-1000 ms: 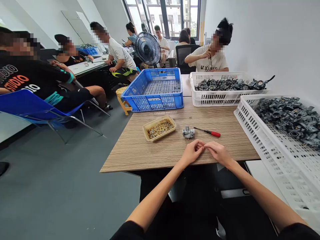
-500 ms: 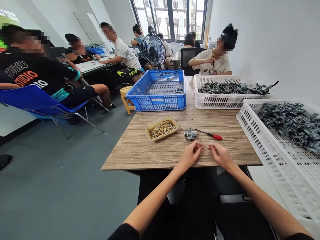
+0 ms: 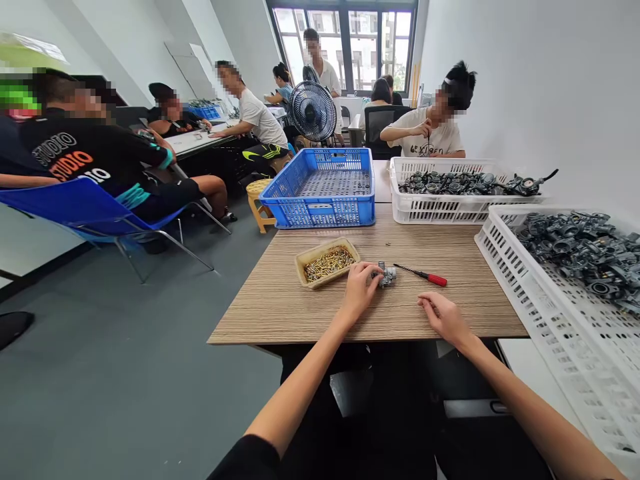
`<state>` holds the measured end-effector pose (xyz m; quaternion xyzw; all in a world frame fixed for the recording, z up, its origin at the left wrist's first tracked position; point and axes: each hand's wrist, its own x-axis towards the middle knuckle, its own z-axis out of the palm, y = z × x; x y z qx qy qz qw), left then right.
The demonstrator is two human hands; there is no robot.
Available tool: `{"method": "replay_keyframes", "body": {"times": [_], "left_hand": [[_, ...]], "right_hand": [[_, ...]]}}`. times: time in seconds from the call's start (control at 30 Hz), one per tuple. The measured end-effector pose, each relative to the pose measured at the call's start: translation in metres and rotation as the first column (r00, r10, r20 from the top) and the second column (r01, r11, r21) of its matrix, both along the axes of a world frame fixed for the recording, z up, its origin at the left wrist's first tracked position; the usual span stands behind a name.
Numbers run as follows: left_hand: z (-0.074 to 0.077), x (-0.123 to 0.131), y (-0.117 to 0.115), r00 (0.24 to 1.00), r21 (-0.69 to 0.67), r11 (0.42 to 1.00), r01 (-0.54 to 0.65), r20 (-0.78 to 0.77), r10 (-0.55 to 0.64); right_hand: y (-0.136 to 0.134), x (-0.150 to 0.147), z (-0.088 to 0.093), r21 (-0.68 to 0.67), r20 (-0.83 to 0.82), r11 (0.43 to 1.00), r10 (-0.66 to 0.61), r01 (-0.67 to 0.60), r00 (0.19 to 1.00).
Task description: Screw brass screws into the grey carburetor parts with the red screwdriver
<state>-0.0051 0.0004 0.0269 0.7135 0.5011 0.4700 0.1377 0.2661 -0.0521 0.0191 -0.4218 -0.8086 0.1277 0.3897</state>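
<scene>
My left hand (image 3: 361, 287) has its fingers curled round the left side of a small silver carburetor (image 3: 387, 276) on the table; part of the carburetor is hidden behind the fingers. Over the table's near right part, my right hand (image 3: 443, 315) is closed in a pinch; whatever is between its fingertips is too small to make out. A screwdriver (image 3: 436, 279) with a red handle lies just right of the carburetor, beyond my right hand. To the left stands a cream tray (image 3: 314, 285) holding many small brass and silver screws (image 3: 327, 265).
A blue crate (image 3: 320, 213) stands at the table's far edge. Beside it, a white crate (image 3: 440, 215) holds dark carburetors; another white crate (image 3: 525, 283) with grey metal bodies is at right. A person (image 3: 425, 130) works opposite; others sit left, near a fan (image 3: 313, 111).
My left hand has moved left and forward, away from my right hand, and onto the carburetor. The right hand stays pinched in nearly the same place. A person behind the fan now stands.
</scene>
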Motion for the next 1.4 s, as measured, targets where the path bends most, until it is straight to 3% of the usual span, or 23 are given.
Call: {"method": "replay_keyframes", "body": {"times": [1.03, 1.4], "left_hand": [[-0.001, 0.001, -0.001, 0.999, -0.007, 1.0, 0.017, 0.028, -0.017], [-0.012, -0.002, -0.002, 1.0, 0.024, 0.999, 0.028, 0.006, -0.028]], "right_hand": [[0.001, 0.0, -0.002, -0.021, 0.019, 1.0, 0.004, -0.004, 1.0], [0.001, -0.001, -0.003, -0.009, 0.027, 1.0, 0.011, -0.011, 1.0]]}}
